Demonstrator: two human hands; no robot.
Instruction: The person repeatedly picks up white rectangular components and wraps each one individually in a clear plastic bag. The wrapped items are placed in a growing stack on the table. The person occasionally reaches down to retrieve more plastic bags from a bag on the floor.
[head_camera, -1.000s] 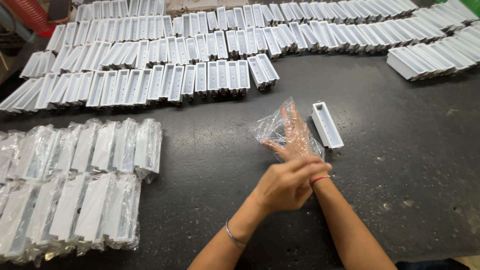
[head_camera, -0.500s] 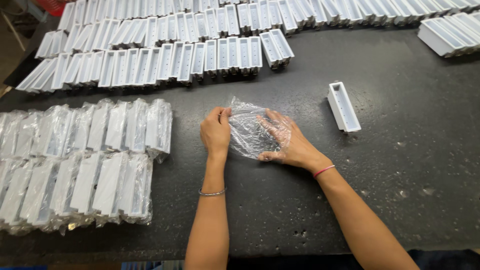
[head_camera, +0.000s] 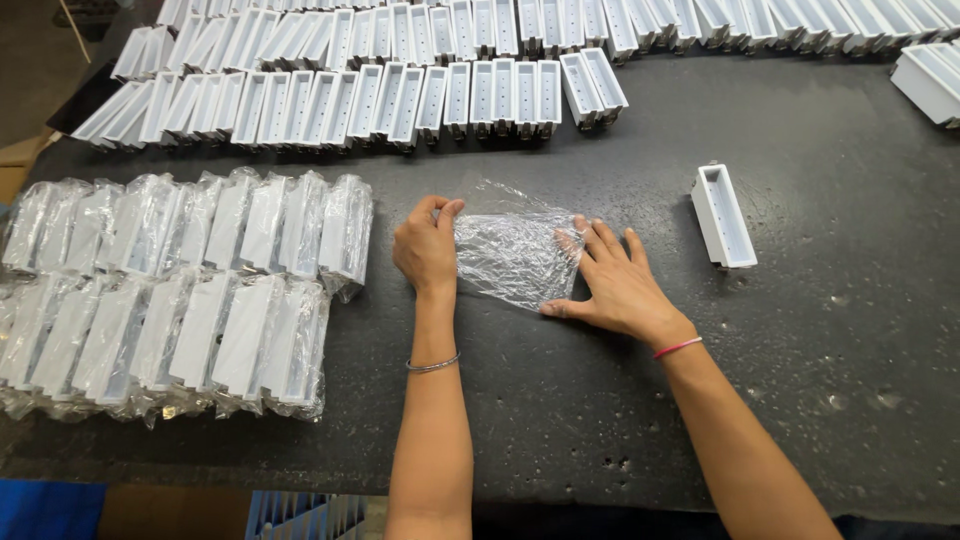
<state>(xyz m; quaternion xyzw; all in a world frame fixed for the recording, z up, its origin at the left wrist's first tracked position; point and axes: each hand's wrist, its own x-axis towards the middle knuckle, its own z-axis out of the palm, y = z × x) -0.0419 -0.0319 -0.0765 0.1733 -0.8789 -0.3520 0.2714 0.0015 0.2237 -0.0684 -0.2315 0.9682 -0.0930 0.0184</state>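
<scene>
A crumpled clear plastic bag (head_camera: 510, 250) lies flat on the dark table (head_camera: 800, 330) between my hands. My left hand (head_camera: 425, 250) pinches the bag's left edge between thumb and fingers. My right hand (head_camera: 612, 285) lies on the bag's right side with its fingers spread and pressing down. A single white rectangular tray-shaped part (head_camera: 722, 215) lies bare on the table to the right of my right hand, apart from it.
Two rows of bagged white parts (head_camera: 190, 290) lie at the left, close to my left hand. Rows of unbagged white parts (head_camera: 400, 95) stand along the table's far side, with more at the far right (head_camera: 925, 75). The table's front edge runs below my forearms.
The bag has gone from held up in my right hand to spread flat on the table. My hands have moved apart along it, and the view has drawn closer.
</scene>
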